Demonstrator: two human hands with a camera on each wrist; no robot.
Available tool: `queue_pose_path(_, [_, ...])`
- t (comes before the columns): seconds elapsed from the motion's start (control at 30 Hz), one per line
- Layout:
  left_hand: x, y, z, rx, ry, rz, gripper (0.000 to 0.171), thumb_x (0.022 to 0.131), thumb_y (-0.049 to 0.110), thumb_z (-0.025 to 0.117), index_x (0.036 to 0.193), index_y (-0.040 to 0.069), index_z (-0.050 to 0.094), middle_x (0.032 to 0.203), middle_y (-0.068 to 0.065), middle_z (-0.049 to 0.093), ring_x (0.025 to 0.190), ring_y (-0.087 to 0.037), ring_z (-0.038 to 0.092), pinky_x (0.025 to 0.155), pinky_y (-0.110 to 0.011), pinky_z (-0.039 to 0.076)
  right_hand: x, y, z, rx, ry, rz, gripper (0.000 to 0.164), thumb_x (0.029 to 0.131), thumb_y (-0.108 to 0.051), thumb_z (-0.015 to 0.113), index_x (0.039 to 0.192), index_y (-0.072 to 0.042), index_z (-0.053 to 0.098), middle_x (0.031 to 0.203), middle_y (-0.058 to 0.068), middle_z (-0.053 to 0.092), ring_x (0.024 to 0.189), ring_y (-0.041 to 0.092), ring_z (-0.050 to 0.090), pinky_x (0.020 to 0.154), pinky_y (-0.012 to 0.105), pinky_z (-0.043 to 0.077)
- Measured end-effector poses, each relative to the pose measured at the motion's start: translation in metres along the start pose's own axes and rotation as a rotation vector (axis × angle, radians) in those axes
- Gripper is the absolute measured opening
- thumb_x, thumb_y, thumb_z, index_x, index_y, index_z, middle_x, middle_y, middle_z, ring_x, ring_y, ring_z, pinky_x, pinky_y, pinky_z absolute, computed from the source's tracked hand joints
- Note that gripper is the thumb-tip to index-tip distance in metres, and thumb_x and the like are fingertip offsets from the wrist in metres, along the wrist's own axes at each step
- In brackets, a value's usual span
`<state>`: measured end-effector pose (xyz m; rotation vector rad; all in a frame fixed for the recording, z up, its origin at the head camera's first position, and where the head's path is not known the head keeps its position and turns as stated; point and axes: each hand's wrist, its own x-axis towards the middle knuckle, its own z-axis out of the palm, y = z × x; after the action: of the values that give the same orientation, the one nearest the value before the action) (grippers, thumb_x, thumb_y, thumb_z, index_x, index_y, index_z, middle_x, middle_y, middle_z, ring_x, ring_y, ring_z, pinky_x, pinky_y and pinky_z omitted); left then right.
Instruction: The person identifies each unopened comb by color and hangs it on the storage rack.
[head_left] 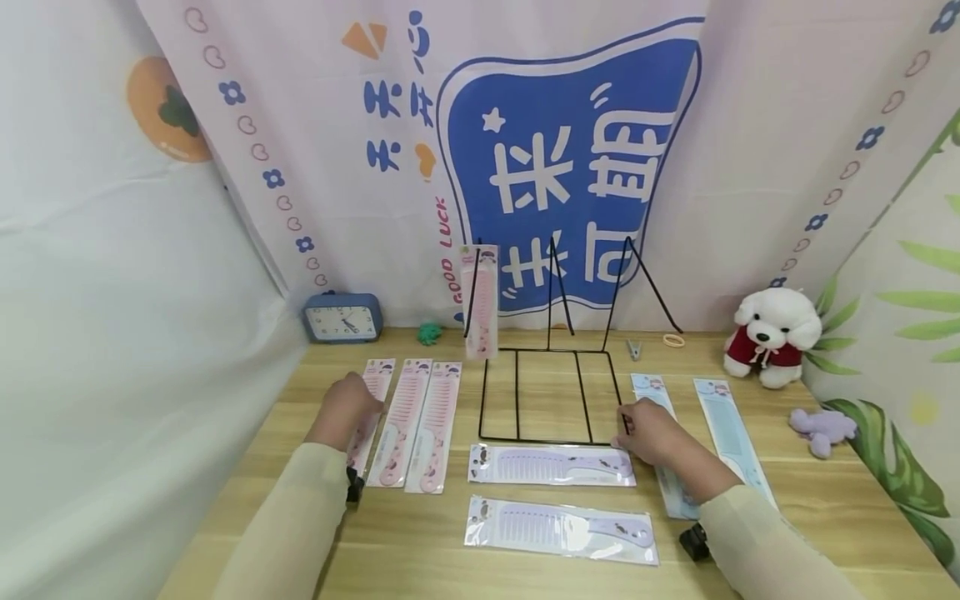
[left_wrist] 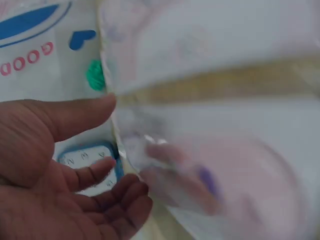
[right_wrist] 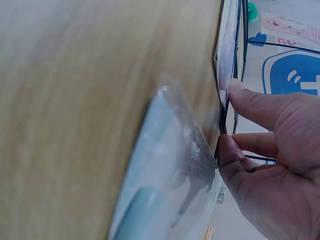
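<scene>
My left hand [head_left: 347, 408] is over the leftmost packaged pink comb [head_left: 380, 377]. In the left wrist view its thumb [left_wrist: 85, 116] and fingers are spread apart beside the clear wrapper's edge. Two more packaged pink combs, a middle one [head_left: 402, 421] and a right one [head_left: 435, 425], lie alongside. With thumb and fingertips my right hand [head_left: 651, 429] grips the front right corner of a black wire rack [head_left: 536, 441]. Another packaged pink comb [head_left: 482, 300] hangs upright at the rack's left prong. Under my right wrist lies a packaged blue comb [head_left: 648, 385], partly hidden.
Two packaged purple combs, one nearer the rack [head_left: 551, 465] and one lower [head_left: 561, 531], lie in front. A second blue comb [head_left: 731, 429] lies right. Behind are a clock [head_left: 343, 320], green figure [head_left: 429, 333], clip [head_left: 634, 349], ring [head_left: 673, 341], plush dog [head_left: 772, 333] and purple toy [head_left: 823, 430].
</scene>
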<state>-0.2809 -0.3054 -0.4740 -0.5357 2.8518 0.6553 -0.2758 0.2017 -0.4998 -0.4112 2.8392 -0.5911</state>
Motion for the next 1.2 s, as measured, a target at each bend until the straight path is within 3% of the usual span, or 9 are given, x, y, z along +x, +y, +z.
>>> queue_pose_path(0.17, [-0.012,-0.020,0.002,0.008,0.036,-0.018,0.074,0.092,0.018,0.082,0.136,-0.026,0.044,0.115,-0.041,0.063,0.101,-0.048,0.065,0.095,-0.058,0.058,-0.001,0.000,0.000,-0.005,0.006,-0.008,0.062,0.098,-0.018,0.083,0.146,0.014,0.059,0.119,0.026,0.067,0.095,0.026,0.059,0.083,0.045,0.056])
queue_pose_path(0.3, [-0.011,-0.028,0.003,-0.067,0.036,-0.005,0.063,0.093,0.012,0.079,0.134,-0.025,0.048,0.115,-0.037,0.064,0.094,-0.043,0.066,0.084,-0.052,0.060,-0.002,0.003,0.001,0.009,0.010,-0.016,0.061,0.099,-0.017,0.083,0.146,0.013,0.060,0.114,0.021,0.066,0.093,0.025,0.059,0.080,0.043,0.055])
queue_pose_path(0.53, [-0.004,-0.039,0.005,-0.264,0.015,-0.087,0.072,0.096,0.007,0.070,0.150,-0.020,0.031,0.132,-0.044,0.051,0.111,-0.050,0.060,0.090,-0.056,0.058,-0.001,0.002,0.002,0.020,0.005,-0.018,0.060,0.099,-0.017,0.082,0.146,0.014,0.060,0.123,0.026,0.068,0.104,0.028,0.065,0.088,0.049,0.059])
queue_pose_path(0.7, [0.006,-0.052,0.004,-0.401,0.024,-0.075,0.067,0.094,-0.001,0.057,0.155,-0.017,0.036,0.141,-0.040,0.053,0.118,-0.049,0.060,0.098,-0.056,0.055,-0.001,0.002,0.001,0.010,0.008,-0.016,0.060,0.098,-0.017,0.083,0.145,0.014,0.061,0.122,0.025,0.068,0.104,0.029,0.064,0.089,0.049,0.059])
queue_pose_path(0.87, [0.008,-0.058,-0.010,-0.440,0.007,-0.058,0.066,0.098,0.003,0.045,0.161,-0.012,0.034,0.157,-0.039,0.044,0.138,-0.054,0.049,0.120,-0.065,0.041,-0.001,0.001,0.000,0.002,0.012,-0.004,0.060,0.098,-0.017,0.084,0.144,0.013,0.061,0.120,0.025,0.068,0.100,0.027,0.062,0.087,0.048,0.058])
queue_pose_path(1.0, [0.002,-0.053,-0.029,-0.546,0.011,-0.051,0.063,0.109,0.011,0.041,0.170,0.004,0.026,0.166,-0.033,0.040,0.143,-0.049,0.049,0.117,-0.063,0.045,-0.001,-0.001,0.000,0.003,0.018,-0.004,0.060,0.097,-0.016,0.084,0.144,0.014,0.061,0.120,0.025,0.067,0.099,0.027,0.063,0.087,0.048,0.059])
queue_pose_path(1.1, [-0.006,-0.043,-0.041,-0.705,0.032,0.019,0.057,0.114,0.014,0.044,0.169,0.013,0.029,0.164,-0.026,0.048,0.131,-0.034,0.061,0.103,-0.047,0.055,-0.001,0.000,0.000,0.002,0.019,0.000,0.061,0.097,-0.017,0.084,0.145,0.013,0.061,0.120,0.025,0.068,0.099,0.027,0.063,0.088,0.048,0.059])
queue_pose_path(1.2, [-0.018,-0.033,-0.046,-0.973,0.012,0.216,0.042,0.115,0.007,0.048,0.155,0.019,0.041,0.147,-0.012,0.063,0.117,-0.017,0.066,0.095,-0.032,0.058,-0.001,0.000,0.001,-0.003,0.020,0.001,0.060,0.097,-0.017,0.084,0.144,0.013,0.062,0.119,0.024,0.068,0.099,0.026,0.062,0.087,0.048,0.058])
